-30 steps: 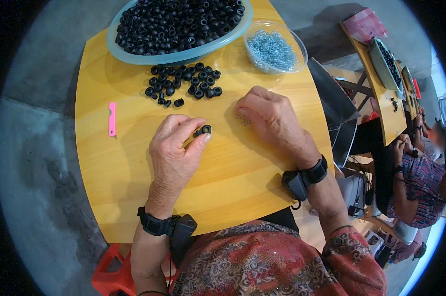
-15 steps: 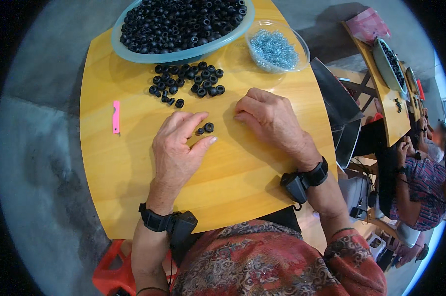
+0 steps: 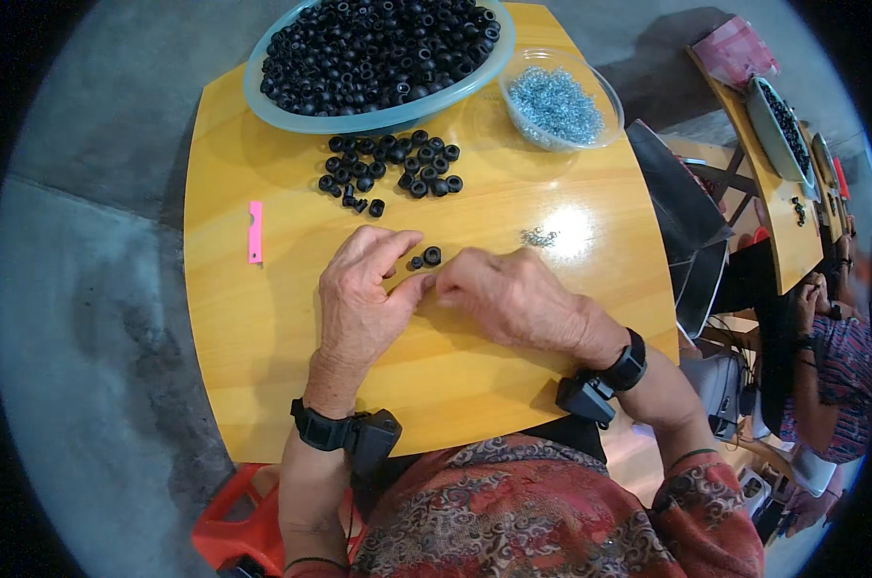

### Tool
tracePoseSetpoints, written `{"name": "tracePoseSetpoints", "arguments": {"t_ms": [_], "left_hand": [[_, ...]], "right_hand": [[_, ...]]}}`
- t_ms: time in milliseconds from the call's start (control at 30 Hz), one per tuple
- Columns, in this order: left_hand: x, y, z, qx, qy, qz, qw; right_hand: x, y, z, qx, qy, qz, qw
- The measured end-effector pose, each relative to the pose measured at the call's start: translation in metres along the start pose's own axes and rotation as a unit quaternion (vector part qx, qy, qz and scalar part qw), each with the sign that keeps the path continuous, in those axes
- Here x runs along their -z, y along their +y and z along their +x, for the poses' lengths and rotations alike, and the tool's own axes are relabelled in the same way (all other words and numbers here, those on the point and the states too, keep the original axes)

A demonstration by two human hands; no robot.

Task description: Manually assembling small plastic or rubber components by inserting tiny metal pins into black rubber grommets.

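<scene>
My left hand (image 3: 369, 284) rests on the yellow table, thumb and forefinger apart around two small black plastic parts. One is a hollow black cap (image 3: 432, 256); beside it stands a smaller black piece (image 3: 416, 262). Close to my left thumb tip, my right hand (image 3: 513, 297) has its fingers pinched together, slightly blurred. Whatever lies between those fingertips is hidden. A little pile of tiny metal springs (image 3: 539, 237) lies beyond my right hand. Farther off is a loose group of black caps (image 3: 397, 164), with a few smaller black pieces at its near edge.
A large pale-blue basin (image 3: 378, 122) heaped with black caps stands at the far edge. Right of it is a clear plastic bowl (image 3: 605, 130) of small shiny springs. A pink strip (image 3: 255, 232) lies at left. Another person (image 3: 831, 376) sits at a second table (image 3: 778, 231) on the right.
My right hand has moved left and nearer, up to my left thumb, uncovering the little pile of springs. My left hand stays around the two black parts. The whole view has shifted slightly.
</scene>
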State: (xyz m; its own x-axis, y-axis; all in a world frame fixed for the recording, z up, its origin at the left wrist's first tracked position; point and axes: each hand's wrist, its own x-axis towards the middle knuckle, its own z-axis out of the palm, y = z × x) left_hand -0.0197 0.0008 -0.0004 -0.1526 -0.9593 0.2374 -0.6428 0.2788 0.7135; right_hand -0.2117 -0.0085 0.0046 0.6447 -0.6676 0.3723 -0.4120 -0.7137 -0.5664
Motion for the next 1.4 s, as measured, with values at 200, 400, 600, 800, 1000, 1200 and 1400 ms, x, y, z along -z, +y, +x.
{"name": "tracePoseSetpoints", "arguments": {"t_ms": [200, 400, 600, 800, 1000, 1200, 1400], "left_hand": [[0.0, -0.006, 0.001, -0.005, -0.005, 0.005, 1.0], [-0.001, -0.006, 0.0, 0.001, -0.004, -0.011, 1.0], [-0.003, -0.001, 0.001, -0.039, 0.024, 0.025, 0.999], [-0.007, -0.003, 0.001, -0.057, 0.038, 0.024, 0.997], [-0.008, -0.003, 0.0, -0.059, 0.048, 0.023, 0.997], [-0.011, -0.006, 0.0, -0.046, 0.055, -0.002, 0.997], [-0.012, -0.001, 0.001, -0.005, 0.022, -0.017, 1.0]], "right_hand": [[-0.005, 0.004, -0.002, 0.006, -0.059, -0.038, 0.997], [0.0, 0.006, -0.001, -0.024, -0.031, -0.025, 0.999], [0.001, 0.014, -0.001, -0.037, 0.003, -0.028, 0.999], [0.001, 0.018, -0.001, -0.053, 0.046, -0.01, 0.998], [0.005, 0.005, 0.003, 0.007, 0.046, -0.054, 0.997], [-0.001, 0.017, -0.005, -0.012, 0.057, -0.015, 0.998], [-0.001, 0.018, -0.009, -0.023, 0.027, -0.037, 0.999]]}}
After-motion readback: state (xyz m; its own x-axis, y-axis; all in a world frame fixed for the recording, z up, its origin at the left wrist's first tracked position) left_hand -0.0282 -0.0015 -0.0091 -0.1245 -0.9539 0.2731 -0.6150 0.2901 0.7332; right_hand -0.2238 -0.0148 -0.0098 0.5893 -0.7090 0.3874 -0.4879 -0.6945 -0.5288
